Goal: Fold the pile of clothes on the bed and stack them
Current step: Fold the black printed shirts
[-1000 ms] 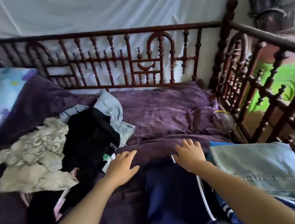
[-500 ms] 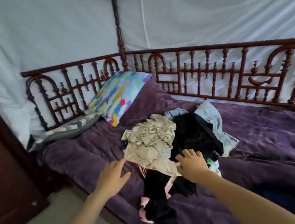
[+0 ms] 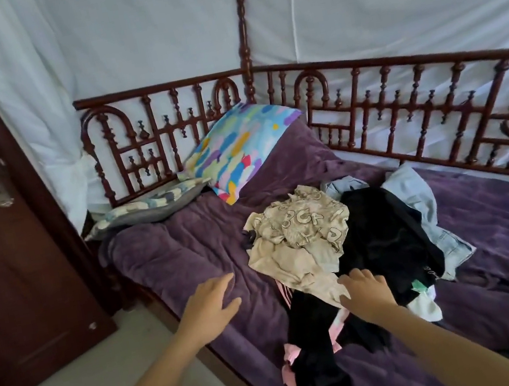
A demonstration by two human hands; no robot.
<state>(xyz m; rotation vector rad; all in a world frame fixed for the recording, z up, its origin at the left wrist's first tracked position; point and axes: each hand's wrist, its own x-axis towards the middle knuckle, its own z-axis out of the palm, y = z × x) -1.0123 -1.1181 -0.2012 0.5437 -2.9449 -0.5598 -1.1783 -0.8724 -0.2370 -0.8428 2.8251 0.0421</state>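
pile of clothes on the bed lies unfolded; left hand open, empty; right hand touches it, grip unclear

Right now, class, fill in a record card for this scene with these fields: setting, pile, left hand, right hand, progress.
Setting: bed with purple blanket, carved wooden rail, colourful pillow at the head.
Pile: unfolded heap with beige lettered garment on top, black garment beside it, light blue denim behind.
Left hand: fingers straight, over bare blanket beside the pile.
Right hand: fingers curled at the beige garment's near edge; grip unclear.
Progress: no folded stack in view.
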